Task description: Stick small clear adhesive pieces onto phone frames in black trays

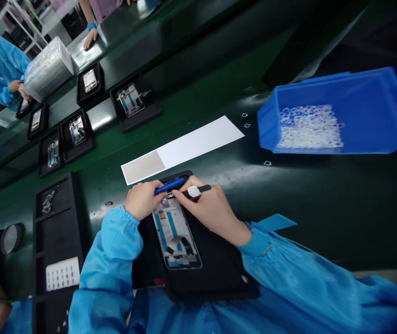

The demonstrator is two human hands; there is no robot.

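Observation:
A phone housing (pixel 188 220) with blue strips and a folded flex cable lies face up on a black tray (pixel 215 269) before me. Over its top end, my left hand (pixel 142 198) is closed around a blue pen-like tool (pixel 169 185). My right hand (pixel 215 208) pinches a slim dark tool (pixel 205 188) with a white wrap on it; its tip is hidden between the fingers. Both hands meet at the housing's upper edge, and the small part under the fingertips is mostly covered.
Beyond the tray lies a white strip (pixel 198 142). A blue bin (pixel 368 125) at right holds many small white frames; several lie loose nearby. At left stand a compartmented black tray (pixel 76 218) and a round dish (pixel 11 238). Other phone trays (pixel 137 116) and co-workers are farther off.

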